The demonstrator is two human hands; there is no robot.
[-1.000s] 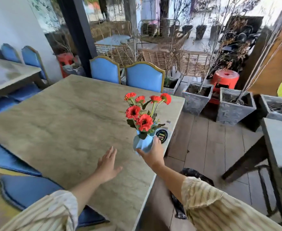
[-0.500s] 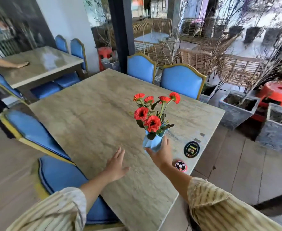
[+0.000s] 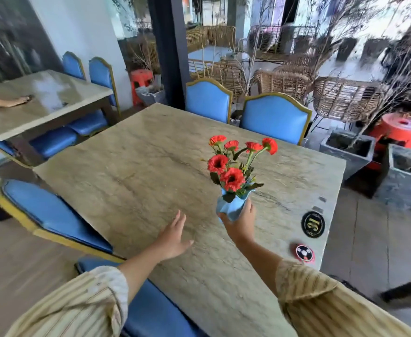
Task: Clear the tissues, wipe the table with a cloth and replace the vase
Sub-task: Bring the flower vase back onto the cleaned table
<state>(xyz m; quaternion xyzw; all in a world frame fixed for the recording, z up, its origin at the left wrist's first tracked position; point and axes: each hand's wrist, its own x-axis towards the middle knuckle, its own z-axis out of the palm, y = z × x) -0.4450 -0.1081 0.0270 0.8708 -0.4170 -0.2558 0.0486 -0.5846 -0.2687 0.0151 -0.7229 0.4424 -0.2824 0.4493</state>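
Observation:
A small blue vase with red flowers is held above the stone table, over its near right part. My right hand grips the vase from below and behind, fingers curled round its body. My left hand hovers flat just above the tabletop to the left of the vase, fingers straight and spread, holding nothing. No tissues or cloth are in view.
A round black number plaque and a small round red-rimmed disc lie near the table's right edge. Blue chairs stand around it. Concrete planters stand on the right. Another person's hand rests on the left table.
The view has swung left, showing more of the left table and chairs. The vase stays in my right hand over the table; my left hand stays open beside it.

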